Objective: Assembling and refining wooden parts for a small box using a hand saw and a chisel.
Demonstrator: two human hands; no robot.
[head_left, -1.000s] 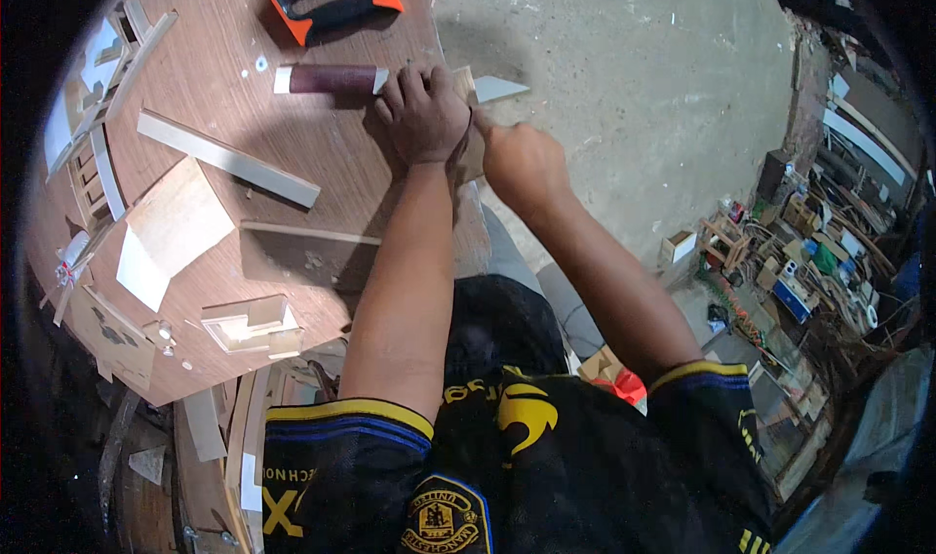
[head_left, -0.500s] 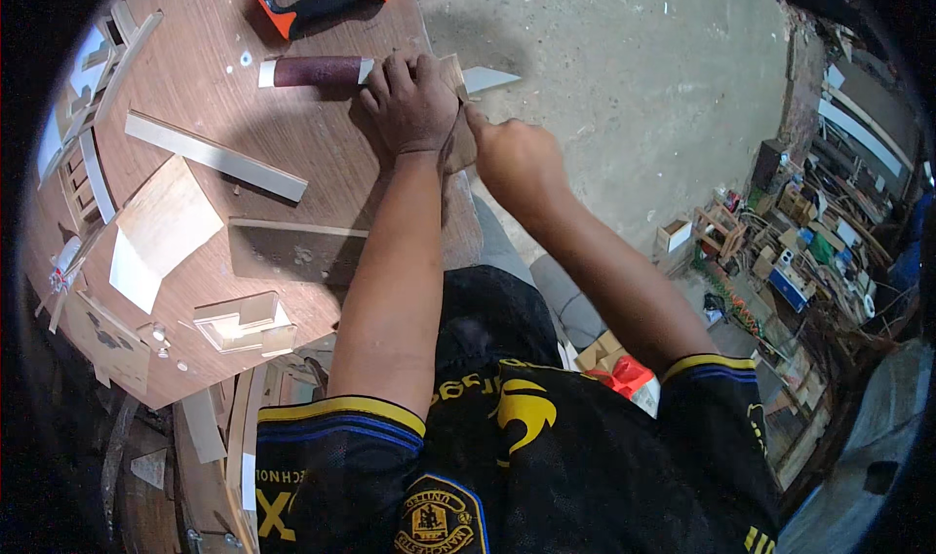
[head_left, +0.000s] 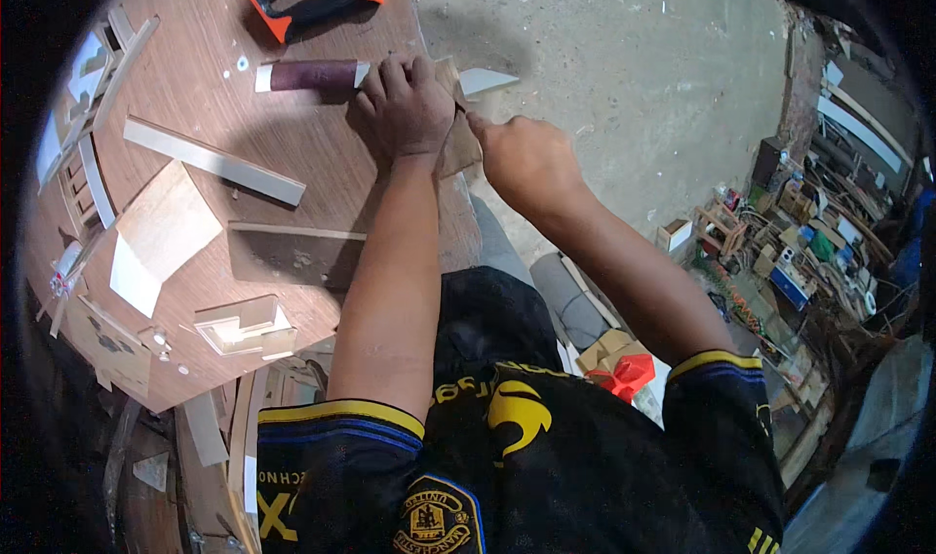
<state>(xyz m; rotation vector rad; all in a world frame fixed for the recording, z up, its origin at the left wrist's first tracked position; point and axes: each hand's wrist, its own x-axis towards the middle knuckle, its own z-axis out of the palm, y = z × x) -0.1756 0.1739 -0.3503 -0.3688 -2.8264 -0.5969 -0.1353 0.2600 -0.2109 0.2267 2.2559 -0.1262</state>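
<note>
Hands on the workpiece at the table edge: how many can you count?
2. The left hand presses down on the thin wooden piece; the right hand is beside it at the table edge.

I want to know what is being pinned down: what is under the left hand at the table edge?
The left hand presses flat on a thin brown wooden piece at the edge of the round table. The hand covers the piece's middle; its pale tip juts out beyond.
</note>
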